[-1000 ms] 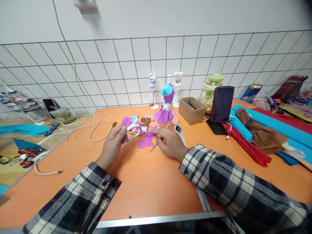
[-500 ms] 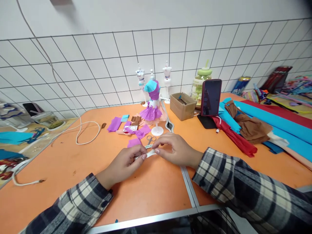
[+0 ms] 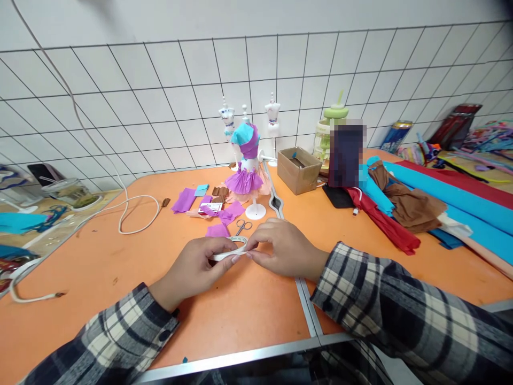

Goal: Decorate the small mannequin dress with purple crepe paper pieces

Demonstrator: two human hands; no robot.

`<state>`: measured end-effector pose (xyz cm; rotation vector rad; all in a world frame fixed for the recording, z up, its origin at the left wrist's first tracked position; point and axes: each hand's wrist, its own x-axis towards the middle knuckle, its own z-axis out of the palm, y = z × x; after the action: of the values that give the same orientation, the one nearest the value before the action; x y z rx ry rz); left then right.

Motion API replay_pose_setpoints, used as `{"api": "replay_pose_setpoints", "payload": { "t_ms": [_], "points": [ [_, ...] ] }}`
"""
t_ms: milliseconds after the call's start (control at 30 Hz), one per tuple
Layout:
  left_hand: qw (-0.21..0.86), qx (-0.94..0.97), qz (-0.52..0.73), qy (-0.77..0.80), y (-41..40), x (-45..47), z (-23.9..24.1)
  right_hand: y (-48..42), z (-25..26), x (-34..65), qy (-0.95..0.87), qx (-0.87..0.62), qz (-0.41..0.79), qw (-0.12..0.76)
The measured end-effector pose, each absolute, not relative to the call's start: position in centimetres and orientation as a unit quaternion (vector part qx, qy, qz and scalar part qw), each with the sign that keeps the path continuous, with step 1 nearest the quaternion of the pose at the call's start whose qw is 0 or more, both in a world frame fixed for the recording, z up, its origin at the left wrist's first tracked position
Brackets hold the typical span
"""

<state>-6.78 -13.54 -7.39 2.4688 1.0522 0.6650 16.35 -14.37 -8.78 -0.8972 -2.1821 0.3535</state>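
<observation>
Between my two hands is a narrow roll of white tape [image 3: 223, 256] with green lettering on its inner side. My left hand [image 3: 190, 270] grips the roll from the left, thumb in front and fingers behind. At its right side, my right hand [image 3: 282, 248] pinches the tape between thumb and fingertips. Just beyond the hands lie small scissors [image 3: 242, 226] and a purple paper scrap [image 3: 217, 230]. Behind them stands a small mannequin [image 3: 250, 164] dressed in a blue and purple top and a purple ruffled skirt [image 3: 243, 182].
Purple, blue and brown scraps [image 3: 184, 200] lie left of the mannequin. A cardboard box [image 3: 298, 171], a phone on a stand [image 3: 345, 158] and a green-lidded bottle [image 3: 335, 113] are behind at right. Crepe paper rolls [image 3: 436, 198] cover the right side; a white cable [image 3: 138, 231] loops at left.
My hands have drawn slightly closer together, and more of the tape roll's ring shows between them. The view has shifted a little.
</observation>
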Motion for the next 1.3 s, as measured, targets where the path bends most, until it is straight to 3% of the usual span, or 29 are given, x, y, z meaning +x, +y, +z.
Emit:
{"api": "replay_pose_setpoints", "payload": {
  "t_ms": [267, 467, 667, 867, 1067, 1200, 1300],
  "points": [
    [0.155, 0.883, 0.245, 0.37, -14.14, -6.29, -7.33, -15.23, -8.58, 15.66, -0.849, -0.365, 0.123, 0.361],
    [0.2, 0.884, 0.242, 0.346, -14.22, -6.38, -6.94, -15.23, -8.23, 15.91, -0.828, -0.413, 0.111, 0.363],
    [0.194, 0.879, 0.207, 0.383, -14.11, -6.25, -7.14, -15.03, -8.25, 15.8, -0.82, -0.401, 0.177, 0.367],
    [0.122, 0.891, 0.182, 0.398, -13.87, -6.39, -7.43, -15.16, -7.94, 15.58, -0.777, -0.451, 0.281, 0.336],
    [0.1, 0.894, 0.203, 0.386, -14.16, -6.42, -7.32, -15.48, -7.79, 15.77, -0.79, -0.475, 0.12, 0.369],
    [0.172, 0.875, 0.201, 0.405, -14.53, -6.26, -7.15, -15.11, -7.96, 16.21, -0.781, -0.429, 0.102, 0.441],
    [0.251, 0.855, 0.194, 0.411, -14.61, -6.08, -7.31, -14.7, -8.32, 16.51, -0.842, -0.34, 0.074, 0.413]
  ]
}}
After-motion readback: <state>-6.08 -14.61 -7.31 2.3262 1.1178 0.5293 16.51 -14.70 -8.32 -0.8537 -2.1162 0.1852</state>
